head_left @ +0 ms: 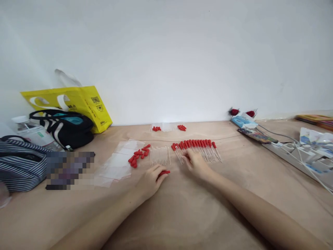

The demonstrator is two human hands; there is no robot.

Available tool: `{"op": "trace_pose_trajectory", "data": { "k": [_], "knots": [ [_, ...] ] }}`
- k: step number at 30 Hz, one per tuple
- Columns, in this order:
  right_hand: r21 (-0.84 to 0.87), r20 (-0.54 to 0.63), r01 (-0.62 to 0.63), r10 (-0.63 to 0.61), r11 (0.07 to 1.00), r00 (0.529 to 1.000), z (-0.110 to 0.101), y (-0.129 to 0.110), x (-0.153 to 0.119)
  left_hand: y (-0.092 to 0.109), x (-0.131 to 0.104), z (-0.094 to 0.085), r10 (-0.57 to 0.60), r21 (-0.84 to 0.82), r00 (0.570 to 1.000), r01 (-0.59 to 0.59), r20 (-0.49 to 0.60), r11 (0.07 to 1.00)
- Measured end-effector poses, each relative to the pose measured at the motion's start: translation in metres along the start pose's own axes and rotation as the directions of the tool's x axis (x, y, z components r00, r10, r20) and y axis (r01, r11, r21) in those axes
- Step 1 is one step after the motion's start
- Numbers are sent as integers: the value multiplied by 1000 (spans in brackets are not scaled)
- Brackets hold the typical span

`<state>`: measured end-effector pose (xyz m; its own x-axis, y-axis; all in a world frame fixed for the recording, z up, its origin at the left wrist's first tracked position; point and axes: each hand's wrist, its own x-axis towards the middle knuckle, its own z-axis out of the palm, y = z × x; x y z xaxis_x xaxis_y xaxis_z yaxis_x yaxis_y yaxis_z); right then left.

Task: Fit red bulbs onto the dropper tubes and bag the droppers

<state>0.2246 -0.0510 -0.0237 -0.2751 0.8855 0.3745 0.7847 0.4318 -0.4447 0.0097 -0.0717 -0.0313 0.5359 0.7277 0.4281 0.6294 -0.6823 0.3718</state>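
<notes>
My left hand (pixel 150 181) is closed around a red rubber bulb (pixel 164 172), which sticks out between thumb and fingers. Just beyond it lies a row of thin clear tubes (pixel 159 155), side by side on the table. To their left is a loose pile of red rubber bulbs (pixel 134 160). My right hand (pixel 197 164) rests by a row of droppers (pixel 208 149), clear tubes capped with red bulbs. Its fingers are closed at the lower end of a dropper (pixel 178 152) at the row's left side; they partly hide the tubes behind.
Clear zip bags (pixel 114 166) lie left of the bulbs. Another bag (pixel 166 127) with red bulbs lies by the wall. A yellow bag (pixel 100 114), black pouch (pixel 75 130) and striped pouch (pixel 23 166) stand left. A power strip (pixel 293 156) with cables and a tissue pack (pixel 244 121) are right.
</notes>
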Motion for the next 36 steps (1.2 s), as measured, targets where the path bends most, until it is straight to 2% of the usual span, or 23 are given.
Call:
{"op": "trace_pose_trajectory", "data": {
  "k": [2, 6, 12, 17, 23, 27, 36],
  "knots": [
    [20, -73, 122, -120, 992, 990, 0, 11, -22, -1, -2, 4, 34, -27, 998, -36, -45, 999],
    [22, -77, 243, -241, 970, 968, 3, 13, -44, -2, -1, 6, 60, 40, 995, -57, -77, 998],
    [34, -49, 250, -248, 968, 967, 9, -4, -45, 0, 0, 3, 112, 56, 991, -108, -75, 993],
    [37, -70, 257, -254, 966, 965, 14, -10, -49, 0, 1, 4, 128, 31, 988, -126, -84, 992],
    [27, -106, 304, -299, 952, 948, 20, -16, -52, 0, -1, 6, 34, -5, 995, -35, -92, 999],
    [30, -100, 341, -337, 940, 936, 20, -17, -53, 1, 0, 5, -8, -33, 998, 6, -58, 999],
    [26, -72, 395, -393, 918, 917, 13, -10, -52, 5, -2, 2, 60, -49, 998, -59, 13, 997]
  ]
}}
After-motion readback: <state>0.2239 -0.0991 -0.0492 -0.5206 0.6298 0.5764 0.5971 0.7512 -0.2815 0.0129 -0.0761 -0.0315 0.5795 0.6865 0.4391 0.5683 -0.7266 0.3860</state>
